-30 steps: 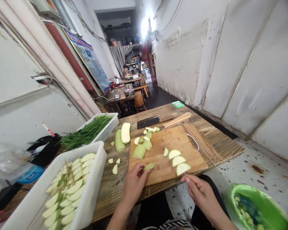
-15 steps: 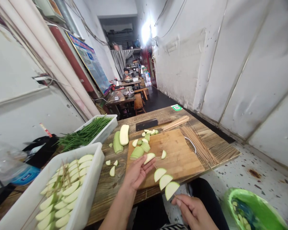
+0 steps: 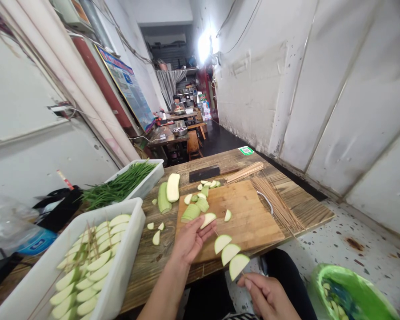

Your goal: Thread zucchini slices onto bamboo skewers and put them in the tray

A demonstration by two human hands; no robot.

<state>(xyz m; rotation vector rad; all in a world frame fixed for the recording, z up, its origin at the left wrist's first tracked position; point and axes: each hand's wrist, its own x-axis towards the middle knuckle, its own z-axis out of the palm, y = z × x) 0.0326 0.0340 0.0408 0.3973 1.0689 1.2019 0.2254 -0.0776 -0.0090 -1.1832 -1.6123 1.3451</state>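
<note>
My left hand (image 3: pixel 192 238) pinches a pale green-edged half-round vegetable slice (image 3: pixel 208 219) above the cutting board (image 3: pixel 243 204). My right hand (image 3: pixel 266 291) grips the lower end of a thin skewer carrying several half-round slices (image 3: pixel 230 254) in a row. The skewer's tip points toward the slice in my left hand; whether it has entered that slice I cannot tell. Cut slices (image 3: pixel 195 210) lie stacked on the board's left part, with one small piece (image 3: pixel 227 215) alone near its middle. Beside the board lie two bigger vegetable pieces (image 3: pixel 169 193).
At left, a white tub (image 3: pixel 133 231) holds skewered slices; behind it another tub (image 3: pixel 158 170) holds long green stalks. A cleaver (image 3: pixel 204 174) and bare skewers (image 3: pixel 276 202) lie beyond and right of the board. A green bin (image 3: pixel 356 284) stands on the floor. A person (image 3: pixel 178 106) sits far back.
Hardly anything differs. The view has shifted very slightly; both hands keep their hold, with the slice and the loaded skewer in nearly the same place.
</note>
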